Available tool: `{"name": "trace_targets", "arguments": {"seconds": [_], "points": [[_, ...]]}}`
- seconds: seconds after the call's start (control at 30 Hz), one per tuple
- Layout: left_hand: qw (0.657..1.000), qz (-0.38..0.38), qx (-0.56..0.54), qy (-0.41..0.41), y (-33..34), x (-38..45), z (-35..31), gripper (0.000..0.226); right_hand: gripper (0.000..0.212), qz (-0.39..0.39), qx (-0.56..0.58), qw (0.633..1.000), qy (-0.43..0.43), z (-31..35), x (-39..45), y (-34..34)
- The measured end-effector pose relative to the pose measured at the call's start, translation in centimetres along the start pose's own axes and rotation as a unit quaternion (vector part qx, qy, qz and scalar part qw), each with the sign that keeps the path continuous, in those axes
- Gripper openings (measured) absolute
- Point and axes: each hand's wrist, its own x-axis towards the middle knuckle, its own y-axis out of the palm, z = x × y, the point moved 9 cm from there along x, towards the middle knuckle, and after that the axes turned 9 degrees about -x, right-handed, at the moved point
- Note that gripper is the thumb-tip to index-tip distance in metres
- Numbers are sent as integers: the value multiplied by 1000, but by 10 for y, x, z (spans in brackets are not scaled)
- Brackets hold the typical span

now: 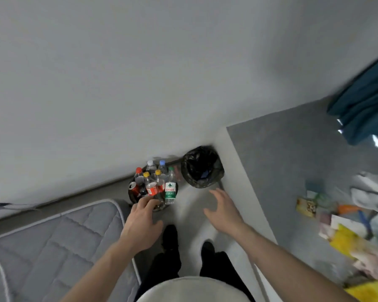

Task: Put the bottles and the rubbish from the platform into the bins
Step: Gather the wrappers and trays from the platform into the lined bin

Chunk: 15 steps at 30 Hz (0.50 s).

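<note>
A small bin (133, 198) by the wall holds several upright plastic bottles (170, 188) and a red can (134, 188). To its right stands a second bin lined with a black bag (202, 166), with something blue at the bottom. My left hand (141, 223) reaches over the near rim of the bottle bin, fingers extended, holding nothing. My right hand (224, 209) hovers open in front of the black-bag bin. The grey platform (282, 160) at right carries a blurred heap of rubbish (347, 225): wrappers, yellow plastic and paper.
A grey quilted mattress (57, 243) lies at the lower left beside the bottle bin. A teal cloth (367, 105) hangs at the upper right over the platform. My black shoes (170, 236) stand on the light floor between mattress and platform.
</note>
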Motion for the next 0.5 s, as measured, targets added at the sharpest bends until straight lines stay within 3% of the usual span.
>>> {"name": "trace_targets", "arguments": {"seconds": [0.33,0.5], "points": [[960,74,122,240,9,-28,-207,66,68,-136,83,983,86,-109,-136,-80],[931,87,169,311,42,-46,-296,65,69,-183,115,967,132,-181,-197,-94]]}}
